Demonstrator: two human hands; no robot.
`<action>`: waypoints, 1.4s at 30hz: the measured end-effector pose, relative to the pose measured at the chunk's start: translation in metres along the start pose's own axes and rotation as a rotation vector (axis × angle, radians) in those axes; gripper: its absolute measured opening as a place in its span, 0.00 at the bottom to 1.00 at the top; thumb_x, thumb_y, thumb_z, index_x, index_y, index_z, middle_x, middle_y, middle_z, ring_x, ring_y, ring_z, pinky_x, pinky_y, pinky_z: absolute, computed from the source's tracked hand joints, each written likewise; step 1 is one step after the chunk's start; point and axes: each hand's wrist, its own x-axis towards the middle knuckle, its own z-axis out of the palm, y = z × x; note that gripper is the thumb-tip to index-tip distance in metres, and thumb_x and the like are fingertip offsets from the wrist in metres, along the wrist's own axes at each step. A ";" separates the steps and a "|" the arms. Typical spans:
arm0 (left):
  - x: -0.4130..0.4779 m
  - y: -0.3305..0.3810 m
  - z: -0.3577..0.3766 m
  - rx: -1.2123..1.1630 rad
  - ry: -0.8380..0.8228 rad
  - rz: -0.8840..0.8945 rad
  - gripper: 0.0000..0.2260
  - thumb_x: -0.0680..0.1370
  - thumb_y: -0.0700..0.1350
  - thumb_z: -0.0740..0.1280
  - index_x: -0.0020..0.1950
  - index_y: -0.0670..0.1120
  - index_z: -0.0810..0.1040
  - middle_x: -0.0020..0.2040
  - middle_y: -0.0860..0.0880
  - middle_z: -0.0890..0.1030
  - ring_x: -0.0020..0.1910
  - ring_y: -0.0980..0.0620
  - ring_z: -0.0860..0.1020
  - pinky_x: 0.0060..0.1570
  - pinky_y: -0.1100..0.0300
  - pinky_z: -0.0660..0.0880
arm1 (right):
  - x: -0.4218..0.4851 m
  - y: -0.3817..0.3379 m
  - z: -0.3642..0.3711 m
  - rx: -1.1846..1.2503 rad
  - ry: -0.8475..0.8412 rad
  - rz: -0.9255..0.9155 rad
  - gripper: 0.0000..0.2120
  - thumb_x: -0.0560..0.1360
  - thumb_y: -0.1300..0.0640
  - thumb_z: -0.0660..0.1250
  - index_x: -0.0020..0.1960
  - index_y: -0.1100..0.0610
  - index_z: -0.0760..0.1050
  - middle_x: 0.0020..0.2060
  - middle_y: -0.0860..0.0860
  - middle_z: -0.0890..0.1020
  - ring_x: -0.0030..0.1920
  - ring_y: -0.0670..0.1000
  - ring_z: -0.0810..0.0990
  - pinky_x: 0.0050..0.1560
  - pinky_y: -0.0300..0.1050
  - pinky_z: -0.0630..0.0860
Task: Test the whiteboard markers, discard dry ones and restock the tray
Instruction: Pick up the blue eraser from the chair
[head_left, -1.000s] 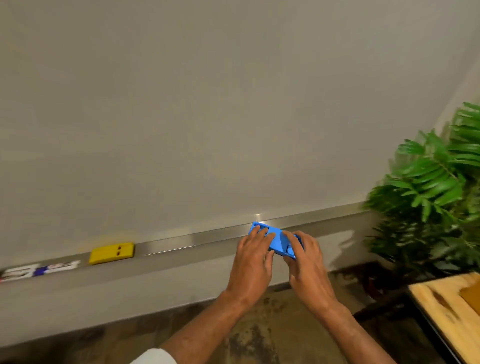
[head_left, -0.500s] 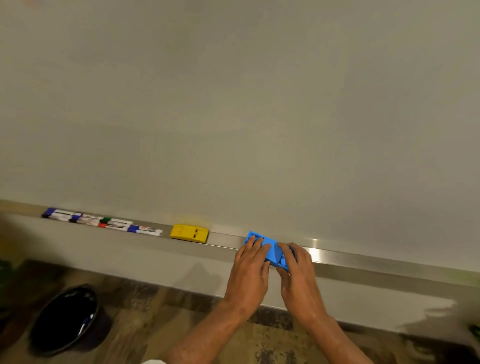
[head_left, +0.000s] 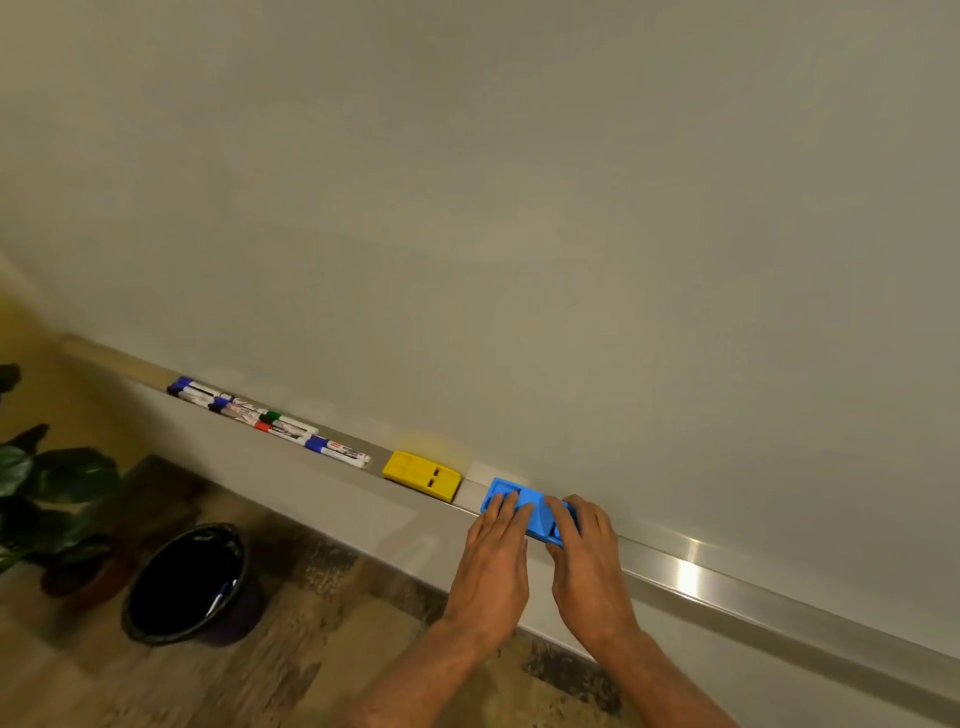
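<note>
The left hand (head_left: 493, 561) lies with straight fingers on the blue eraser (head_left: 535, 512). The right hand (head_left: 587, 561) curls around its right end on the tray (head_left: 727, 577). The whiteboard markers (head_left: 270, 423) lie well left of both hands, beyond the yellow eraser (head_left: 422, 475).

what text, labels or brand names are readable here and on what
Whiteboard markers on the tray: printed barrel labels, too small and blurred to read.
Blue-capped marker nearest the yellow eraser: a small red mark on its label, unreadable.
Yellow eraser, blue eraser, whiteboard: no writing visible.
Nothing here can be quoted.
</note>
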 end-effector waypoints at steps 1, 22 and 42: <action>0.004 -0.006 0.002 0.016 -0.016 -0.003 0.24 0.87 0.42 0.56 0.83 0.49 0.57 0.83 0.53 0.53 0.82 0.56 0.45 0.82 0.55 0.47 | 0.005 0.001 0.007 -0.007 -0.007 0.007 0.35 0.66 0.71 0.76 0.69 0.56 0.69 0.60 0.56 0.75 0.60 0.57 0.74 0.59 0.54 0.78; 0.070 -0.119 0.055 0.166 -0.231 0.050 0.32 0.83 0.39 0.62 0.83 0.47 0.49 0.83 0.48 0.50 0.82 0.45 0.50 0.76 0.47 0.44 | 0.063 0.026 0.135 -0.146 -0.196 0.176 0.45 0.50 0.75 0.79 0.66 0.56 0.75 0.60 0.57 0.78 0.60 0.60 0.78 0.58 0.55 0.77; 0.075 -0.140 0.064 0.303 -0.263 0.043 0.30 0.81 0.45 0.69 0.81 0.45 0.62 0.82 0.46 0.56 0.81 0.46 0.58 0.76 0.44 0.57 | 0.058 0.021 0.151 -0.102 -0.184 0.230 0.37 0.62 0.69 0.79 0.67 0.53 0.71 0.67 0.56 0.73 0.66 0.57 0.74 0.64 0.53 0.75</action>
